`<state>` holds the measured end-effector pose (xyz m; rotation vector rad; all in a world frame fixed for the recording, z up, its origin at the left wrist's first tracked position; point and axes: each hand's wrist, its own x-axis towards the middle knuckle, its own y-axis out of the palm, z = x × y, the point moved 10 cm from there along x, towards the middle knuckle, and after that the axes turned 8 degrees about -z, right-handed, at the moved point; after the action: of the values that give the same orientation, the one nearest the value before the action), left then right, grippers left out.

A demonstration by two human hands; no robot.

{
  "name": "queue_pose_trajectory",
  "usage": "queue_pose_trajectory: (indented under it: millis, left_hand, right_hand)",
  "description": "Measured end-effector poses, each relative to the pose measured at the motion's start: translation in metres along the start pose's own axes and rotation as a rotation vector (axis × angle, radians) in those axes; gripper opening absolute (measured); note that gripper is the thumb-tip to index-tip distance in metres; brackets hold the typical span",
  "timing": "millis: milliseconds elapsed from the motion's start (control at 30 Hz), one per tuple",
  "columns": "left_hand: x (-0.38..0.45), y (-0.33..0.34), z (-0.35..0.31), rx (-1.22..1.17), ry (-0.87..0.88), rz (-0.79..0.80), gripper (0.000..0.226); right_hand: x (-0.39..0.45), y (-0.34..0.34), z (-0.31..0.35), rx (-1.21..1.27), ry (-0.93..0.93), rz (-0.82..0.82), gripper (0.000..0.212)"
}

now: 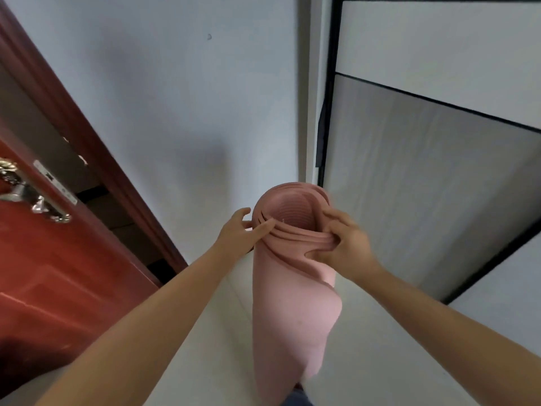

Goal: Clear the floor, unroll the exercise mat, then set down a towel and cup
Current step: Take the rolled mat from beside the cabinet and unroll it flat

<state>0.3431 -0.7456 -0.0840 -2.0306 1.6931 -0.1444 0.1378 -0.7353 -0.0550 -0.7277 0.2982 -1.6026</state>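
A pink rolled exercise mat (292, 312) stands upright in the corner between a white wall and a grey cabinet, its open spiral end facing me. My left hand (238, 234) grips the left side of the roll's top rim, fingers laid over the layers. My right hand (344, 243) pinches the right side of the rim, thumb pressed into the outer layers. The outer flap of the mat hangs loose down the right side. No towel or cup is in sight.
A red-brown door (52, 273) with a metal handle (35, 197) stands open at the left. A grey and white cabinet with black trim (424, 177) fills the right. Pale floor tiles (216, 347) show below the mat.
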Motion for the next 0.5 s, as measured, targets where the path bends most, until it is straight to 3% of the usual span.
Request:
queue_pose_trajectory:
  millis: [200,300,400,500]
  left_hand:
    - [0.089,-0.007,0.006,-0.234,-0.032,0.014,0.057]
    - [0.140,-0.006,0.013,-0.257,-0.040,0.072,0.055]
    - [0.171,-0.003,0.021,-0.271,-0.051,0.115,0.039]
    - [0.195,0.013,0.027,-0.284,-0.061,0.222,0.049]
  right_hand:
    - [0.071,0.045,-0.001,-0.012,0.007,-0.072,0.031]
    - [0.107,0.058,0.001,-0.006,-0.020,-0.137,0.039]
    - [0.128,0.064,0.003,-0.030,-0.011,-0.159,0.032]
    - [0.142,0.079,-0.009,-0.056,0.047,-0.166,0.032]
